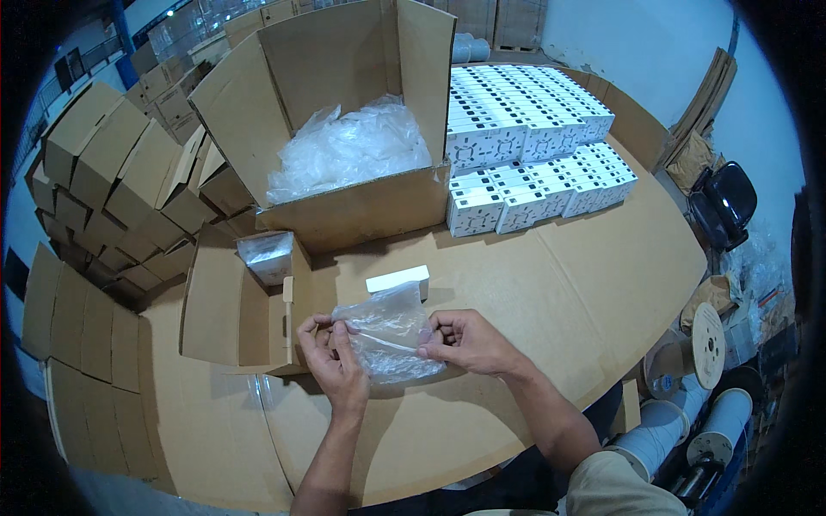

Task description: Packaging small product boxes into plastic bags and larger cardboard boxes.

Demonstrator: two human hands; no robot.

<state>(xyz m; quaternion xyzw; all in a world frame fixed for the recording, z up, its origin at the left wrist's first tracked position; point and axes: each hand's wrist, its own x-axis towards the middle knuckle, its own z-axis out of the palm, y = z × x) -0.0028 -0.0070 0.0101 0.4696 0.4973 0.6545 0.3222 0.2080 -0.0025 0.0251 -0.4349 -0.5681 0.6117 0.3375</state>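
Observation:
A clear plastic bag (391, 338) is stretched between my two hands above the cardboard-covered table. My left hand (334, 353) pinches its left side, and my right hand (465, 341) grips the right edge between thumb and fingers. Just behind the bag lies a small white box (397, 279), its lower part hidden by the plastic. To the left of my left hand stands an open brown carton (217, 305). Inside its far end sits a plastic-wrapped pack (268, 256).
A large open carton (370, 206) full of clear bags (357, 146) stands at the back. Right of it are stacked white printed boxes (525, 138). Brown cartons (120, 172) pile up at the left. Cable spools (707, 348) and a black chair (727, 202) are at the right.

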